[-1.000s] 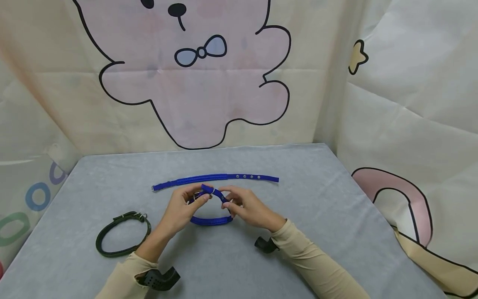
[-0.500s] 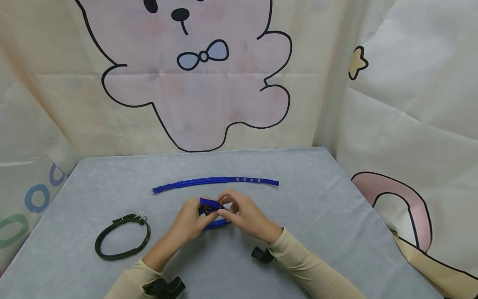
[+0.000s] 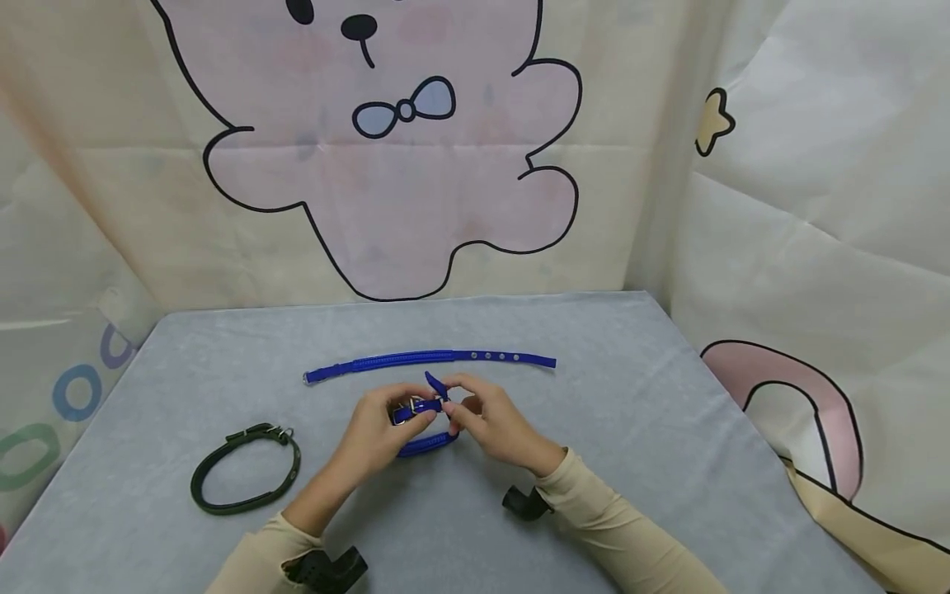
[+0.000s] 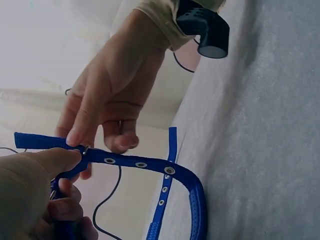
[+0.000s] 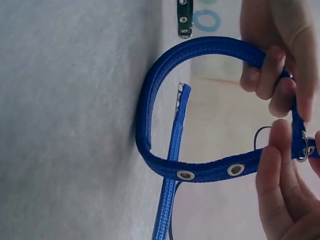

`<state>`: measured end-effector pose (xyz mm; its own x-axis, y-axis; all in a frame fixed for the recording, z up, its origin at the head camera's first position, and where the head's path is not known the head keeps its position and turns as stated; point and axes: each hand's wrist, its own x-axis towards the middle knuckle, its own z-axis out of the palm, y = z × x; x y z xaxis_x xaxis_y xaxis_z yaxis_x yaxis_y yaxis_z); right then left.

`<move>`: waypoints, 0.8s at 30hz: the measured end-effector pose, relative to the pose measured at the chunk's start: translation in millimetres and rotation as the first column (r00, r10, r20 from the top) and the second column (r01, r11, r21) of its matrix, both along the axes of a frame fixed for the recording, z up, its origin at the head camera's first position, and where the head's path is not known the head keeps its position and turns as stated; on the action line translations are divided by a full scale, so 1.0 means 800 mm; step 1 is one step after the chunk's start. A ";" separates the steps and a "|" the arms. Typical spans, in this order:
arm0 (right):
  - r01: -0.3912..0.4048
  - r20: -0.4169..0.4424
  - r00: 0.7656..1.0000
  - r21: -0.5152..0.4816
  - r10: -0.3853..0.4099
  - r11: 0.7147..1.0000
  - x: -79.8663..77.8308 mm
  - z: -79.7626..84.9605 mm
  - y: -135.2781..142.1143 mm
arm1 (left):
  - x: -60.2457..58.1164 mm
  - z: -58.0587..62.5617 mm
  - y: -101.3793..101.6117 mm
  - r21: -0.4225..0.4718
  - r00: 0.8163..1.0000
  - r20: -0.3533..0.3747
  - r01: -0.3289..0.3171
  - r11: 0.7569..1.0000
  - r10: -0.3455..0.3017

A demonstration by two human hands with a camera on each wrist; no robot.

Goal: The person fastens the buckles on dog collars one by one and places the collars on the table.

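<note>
A blue buckled collar [image 3: 426,445] is bent into a loop between both hands, above the table. My left hand [image 3: 374,433] pinches its buckle end, thumb in front and fingers curled behind. With thumb and fingertips, my right hand [image 3: 497,425] pinches the strap close to its free tip [image 3: 436,384], which points up between the hands. In the left wrist view, the strap end runs through a metal ring [image 4: 86,150]. Metal-rimmed holes line the strap [image 5: 210,172] in the right wrist view. The left fingers partly cover the buckle.
A second blue collar [image 3: 401,357] lies stretched out flat behind the hands, its eyelets to the right. On the left, a dark green collar [image 3: 199,487] rests buckled into a loop. A grey cloth [image 3: 631,412] covers the table, with printed curtains around it.
The hands came together, then drew slightly apart. The strap's free tip swung from over the left hand to pointing up beside the right fingers. The other collars stay put.
</note>
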<state>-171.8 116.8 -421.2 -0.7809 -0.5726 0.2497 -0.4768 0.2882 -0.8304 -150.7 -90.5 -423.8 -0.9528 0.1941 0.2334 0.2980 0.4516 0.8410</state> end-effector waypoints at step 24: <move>0.061 -0.031 0.997 -0.187 -0.068 0.981 -0.002 -0.006 -0.001 | -0.010 -0.008 -0.007 0.179 0.999 0.036 0.007 0.984 -0.014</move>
<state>-173.8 116.2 -425.7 -0.8029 -0.4621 0.3766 -0.4940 0.1622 -0.8542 -158.6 -96.4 -430.0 -0.9596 0.1623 0.2300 0.2692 0.2896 0.9185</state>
